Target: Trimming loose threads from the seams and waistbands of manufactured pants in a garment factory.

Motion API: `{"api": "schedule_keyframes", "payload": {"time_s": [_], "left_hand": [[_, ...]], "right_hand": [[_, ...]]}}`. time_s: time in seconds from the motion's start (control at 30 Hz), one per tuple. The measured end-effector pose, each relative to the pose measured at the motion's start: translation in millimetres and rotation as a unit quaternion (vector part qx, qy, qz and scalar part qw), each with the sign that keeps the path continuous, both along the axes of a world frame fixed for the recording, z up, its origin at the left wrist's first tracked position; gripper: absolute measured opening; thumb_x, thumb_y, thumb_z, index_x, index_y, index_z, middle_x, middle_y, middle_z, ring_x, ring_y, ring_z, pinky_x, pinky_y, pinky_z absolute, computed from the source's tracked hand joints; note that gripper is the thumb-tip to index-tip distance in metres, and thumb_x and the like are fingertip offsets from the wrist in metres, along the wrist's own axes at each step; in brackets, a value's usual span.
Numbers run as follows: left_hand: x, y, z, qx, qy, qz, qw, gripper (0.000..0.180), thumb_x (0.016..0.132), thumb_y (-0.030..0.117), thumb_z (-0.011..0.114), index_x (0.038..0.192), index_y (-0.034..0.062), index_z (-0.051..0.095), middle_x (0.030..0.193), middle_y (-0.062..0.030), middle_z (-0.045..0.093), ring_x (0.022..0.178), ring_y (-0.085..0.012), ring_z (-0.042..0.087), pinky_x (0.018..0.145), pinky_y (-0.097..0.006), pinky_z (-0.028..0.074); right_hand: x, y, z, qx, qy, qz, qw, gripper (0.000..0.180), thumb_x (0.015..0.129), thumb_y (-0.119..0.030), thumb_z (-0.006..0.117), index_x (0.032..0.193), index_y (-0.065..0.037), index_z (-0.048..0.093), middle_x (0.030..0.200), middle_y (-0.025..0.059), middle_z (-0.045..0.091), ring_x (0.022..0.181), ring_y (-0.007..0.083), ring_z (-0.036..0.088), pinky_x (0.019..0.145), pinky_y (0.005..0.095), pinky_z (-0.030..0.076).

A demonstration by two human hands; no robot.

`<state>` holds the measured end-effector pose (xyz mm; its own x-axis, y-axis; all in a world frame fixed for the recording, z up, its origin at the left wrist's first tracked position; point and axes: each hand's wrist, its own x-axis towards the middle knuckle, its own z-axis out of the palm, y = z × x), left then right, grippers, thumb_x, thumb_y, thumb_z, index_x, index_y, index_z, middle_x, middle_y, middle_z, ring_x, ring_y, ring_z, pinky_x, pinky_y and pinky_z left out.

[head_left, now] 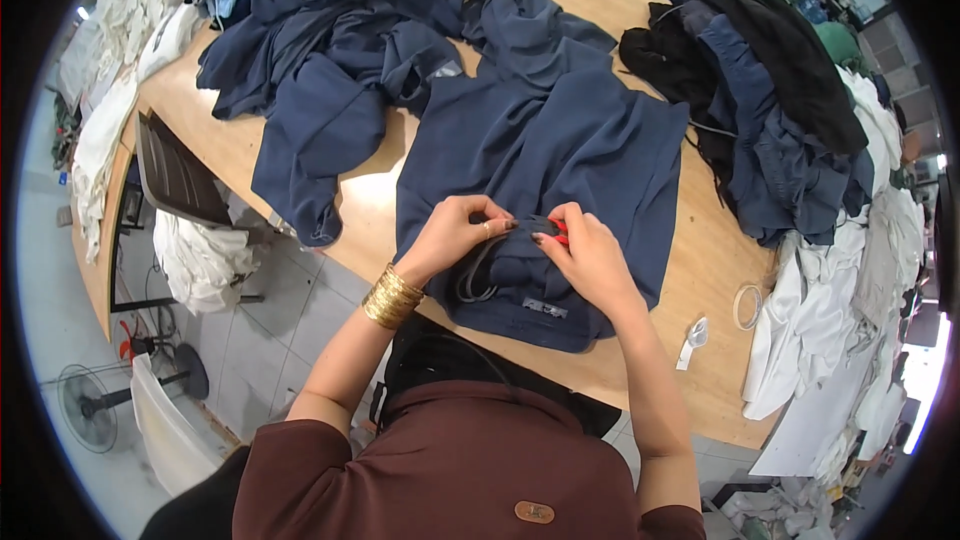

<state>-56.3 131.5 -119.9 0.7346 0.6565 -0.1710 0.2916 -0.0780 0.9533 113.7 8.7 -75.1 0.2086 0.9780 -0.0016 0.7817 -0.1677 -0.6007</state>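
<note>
A navy blue garment (560,140) lies spread on the table in front of me, its waistband end toward me. Thumb and fingers of my left hand (465,232) pinch the cloth near the waistband. A grey drawstring (478,285) loops out just below that hand. My right hand (595,258) is closed close beside it, also at the cloth. Red-handled snips (561,230) show between its fingers, mostly hidden, so their exact shape is unclear. A small printed label (545,308) sits on the garment below both hands.
More navy garments (330,70) pile up at the far left. Black and navy clothes (770,110) are heaped on the right, above white cloth (800,310). A tape roll (747,307) and a small white item (691,342) lie on the table (715,260). A fan (90,405) stands lower left.
</note>
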Motion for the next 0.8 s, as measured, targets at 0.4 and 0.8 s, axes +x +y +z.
{"api": "schedule_keyframes", "payload": {"time_s": [0.4,0.8], "left_hand": [[-6,-2,-9,-0.081,-0.052,0.019,0.995,0.020,0.084,0.014,0.064,0.089,-0.0051,0.065,0.084,-0.0073,0.068,0.078,-0.0087,0.061,0.073,-0.023,0.047],[-7,7,-6,-0.141,-0.104,0.037,0.984,0.016,0.085,0.014,0.062,0.085,-0.0021,0.064,0.085,-0.0041,0.066,0.080,-0.0085,0.059,0.074,-0.022,0.046]], "right_hand": [[-18,7,-4,-0.016,-0.082,0.052,0.995,0.024,0.083,-0.029,0.060,0.080,-0.005,0.057,0.066,0.0105,0.060,0.063,0.0270,0.061,0.056,0.0370,0.046],[-17,8,-8,0.016,-0.095,0.043,0.994,0.022,0.084,-0.029,0.059,0.080,-0.007,0.057,0.066,0.0104,0.060,0.065,0.0273,0.061,0.057,0.0379,0.046]]}}
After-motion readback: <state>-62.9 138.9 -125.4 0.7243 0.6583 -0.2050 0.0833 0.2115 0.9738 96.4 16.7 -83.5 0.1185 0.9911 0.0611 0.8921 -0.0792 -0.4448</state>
